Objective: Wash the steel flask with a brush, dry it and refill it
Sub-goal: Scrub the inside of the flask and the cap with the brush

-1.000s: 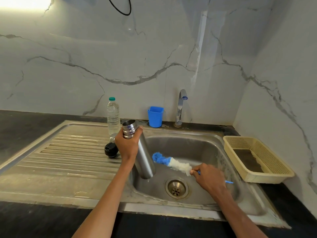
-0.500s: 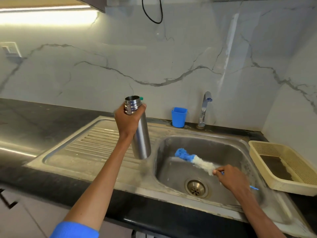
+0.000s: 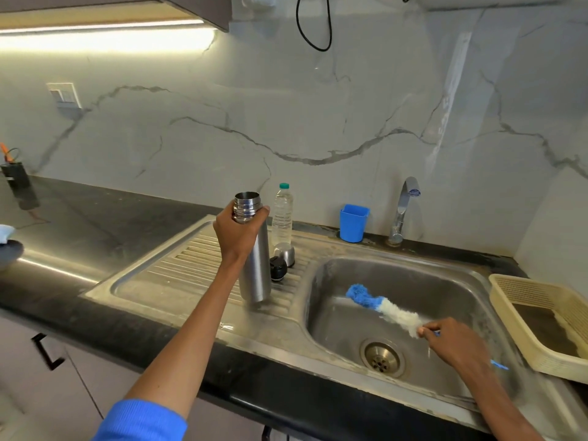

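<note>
Hands: left (image 3: 239,231) on flask (image 3: 254,265)

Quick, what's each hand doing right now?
Left hand: grips the steel flask near its open neck.
Right hand: holds the brush by its handle.

I see a bright strip light (image 3: 105,35) glaring top left, its streak on the counter (image 3: 63,272); edges bend, lower right blurs.
</note>
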